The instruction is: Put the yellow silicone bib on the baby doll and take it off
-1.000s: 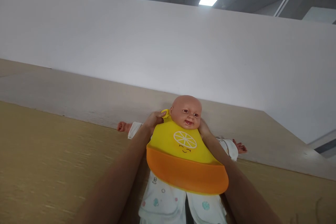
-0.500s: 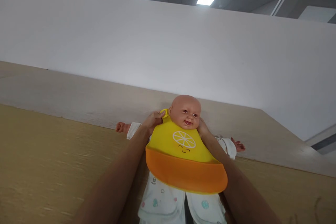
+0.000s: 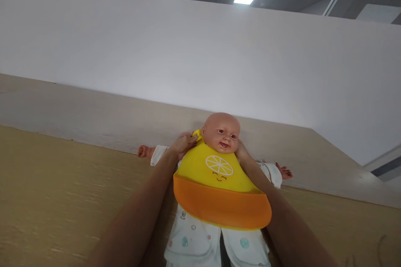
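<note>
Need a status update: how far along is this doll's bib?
Done: the silicone bib lies on the baby doll's chest. In hand: the left hand pinches its yellow neck tab, the right hand sits opposite. Left: fastening the tab, not visibly closed.

Doll legs (image 3: 191, 244) cut off by bottom edge; fingers of right hand (image 3: 241, 151) hidden behind bib (image 3: 216, 175)

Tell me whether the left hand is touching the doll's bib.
Touching. The head view shows the left hand closed on the yellow neck tab of the silicone bib.
</note>
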### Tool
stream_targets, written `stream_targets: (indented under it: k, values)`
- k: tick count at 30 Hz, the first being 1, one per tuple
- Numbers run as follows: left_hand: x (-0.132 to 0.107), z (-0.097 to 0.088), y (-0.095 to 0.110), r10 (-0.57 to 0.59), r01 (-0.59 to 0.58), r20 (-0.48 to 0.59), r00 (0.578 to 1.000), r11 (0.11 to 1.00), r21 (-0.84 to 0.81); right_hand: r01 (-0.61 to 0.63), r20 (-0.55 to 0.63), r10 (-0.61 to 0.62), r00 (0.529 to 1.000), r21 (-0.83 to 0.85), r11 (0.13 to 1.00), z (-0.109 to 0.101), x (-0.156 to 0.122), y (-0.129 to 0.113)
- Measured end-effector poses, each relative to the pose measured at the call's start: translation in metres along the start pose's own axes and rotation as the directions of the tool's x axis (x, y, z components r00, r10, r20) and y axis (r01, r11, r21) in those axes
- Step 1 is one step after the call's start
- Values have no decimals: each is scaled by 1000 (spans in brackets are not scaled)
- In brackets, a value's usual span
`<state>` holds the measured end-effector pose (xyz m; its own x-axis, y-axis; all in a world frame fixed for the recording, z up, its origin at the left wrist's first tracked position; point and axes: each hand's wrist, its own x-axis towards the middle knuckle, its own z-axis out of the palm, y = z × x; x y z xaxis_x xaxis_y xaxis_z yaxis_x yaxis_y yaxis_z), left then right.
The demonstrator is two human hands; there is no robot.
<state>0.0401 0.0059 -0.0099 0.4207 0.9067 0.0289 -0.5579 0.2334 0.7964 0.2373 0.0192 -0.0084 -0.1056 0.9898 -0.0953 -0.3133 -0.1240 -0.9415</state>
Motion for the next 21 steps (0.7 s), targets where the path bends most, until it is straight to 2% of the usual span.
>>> stream_targets:
  k: [3,5,8,10,13,18,21]
  values:
    - [3,1,2,-33,33,-2,999,999,6,-91,-34,94,995,71,993,2,-3,-2]
    - [5,3,5,-66,67,-29,997,998,12,-111,-25,113,993,80,991,3,-4,-3]
    - [8,6,12,-172,179,-109,979,982,60,-126,8,126,992,78,989,3,-4,-3]
    - [8,8,16,-201,224,-171,964,967,125,-134,24,133,991,70,989,3,-3,-3]
    - [4,10,21,-152,202,-219,964,952,230,-125,32,124,992,57,991,3,-1,-2]
    - [-7,9,29,-65,131,-174,983,906,401,-65,12,64,998,58,996,1,0,-1]
    - [-11,7,33,-59,151,-200,978,862,484,-54,13,53,998,53,997,1,-2,-1]
